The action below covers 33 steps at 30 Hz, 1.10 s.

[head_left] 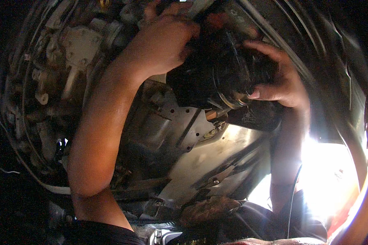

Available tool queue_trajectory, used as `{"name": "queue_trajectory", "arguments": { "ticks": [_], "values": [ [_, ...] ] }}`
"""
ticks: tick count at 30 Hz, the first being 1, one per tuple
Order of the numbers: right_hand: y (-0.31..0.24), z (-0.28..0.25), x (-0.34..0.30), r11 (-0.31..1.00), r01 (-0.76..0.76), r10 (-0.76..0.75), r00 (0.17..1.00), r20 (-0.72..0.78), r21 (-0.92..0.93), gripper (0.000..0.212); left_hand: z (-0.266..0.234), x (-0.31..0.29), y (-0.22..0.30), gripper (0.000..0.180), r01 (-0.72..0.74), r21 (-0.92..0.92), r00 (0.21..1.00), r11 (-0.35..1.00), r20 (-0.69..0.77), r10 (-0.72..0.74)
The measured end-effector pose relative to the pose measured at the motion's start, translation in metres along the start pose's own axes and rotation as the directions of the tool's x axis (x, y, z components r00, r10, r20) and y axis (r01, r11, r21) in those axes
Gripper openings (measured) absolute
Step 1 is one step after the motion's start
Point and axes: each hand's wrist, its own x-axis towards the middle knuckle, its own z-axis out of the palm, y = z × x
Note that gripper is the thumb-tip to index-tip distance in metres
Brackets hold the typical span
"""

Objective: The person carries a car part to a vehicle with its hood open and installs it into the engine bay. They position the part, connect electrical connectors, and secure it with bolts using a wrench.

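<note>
The left forearm (pixel 100 139) stands in the way, hiding some machinery (pixel 81 45) left of the black round unit (pixel 235 75). That unit sits between both hands. At its upper left, the left hand (pixel 163 43) bends over with fingers curled; what they pinch, I cannot tell. The right hand (pixel 288 77) clasps its right side, thumb and fingers wide apart. Just below it, a dark part (pixel 255 116) bears faint marks; lower lies a pale metal panel (pixel 210 151).
</note>
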Motion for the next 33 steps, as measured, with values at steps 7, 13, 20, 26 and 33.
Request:
{"name": "queue_trajectory", "arguments": {
  "ticks": [7, 13, 20, 26, 33],
  "values": [
    [0.002, 0.011, 0.006, 0.989, -0.065, 0.059, 0.997, 0.041, 0.135, 0.085, -0.008, 0.008, -0.002, 0.035, -0.131, -0.093, 0.99, 0.987, -0.064, 0.126],
    [-0.001, 0.014, 0.014, 0.995, -0.003, 0.004, 1.0, 0.013, -0.102, 0.106, -0.006, 0.009, -0.005, 0.027, -0.123, -0.142, 0.989, 0.982, -0.098, 0.11],
    [0.0, 0.01, 0.014, 0.996, 0.032, -0.028, 0.998, 0.054, -0.079, 0.095, -0.011, 0.009, -0.007, 0.021, 0.034, -0.22, 0.994, 0.975, 0.109, -0.01],
    [0.001, 0.009, 0.016, 0.994, -0.005, 0.011, 0.998, 0.055, -0.109, 0.088, -0.012, 0.009, -0.005, 0.02, 0.028, -0.296, 1.0, 0.955, 0.013, -0.025],
    [0.0, 0.01, 0.02, 0.988, 0.036, -0.028, 0.998, 0.056, -0.148, 0.087, -0.003, 0.014, -0.007, 0.021, 0.015, -0.435, 0.995, 0.9, -0.084, -0.057]
  ]
}}
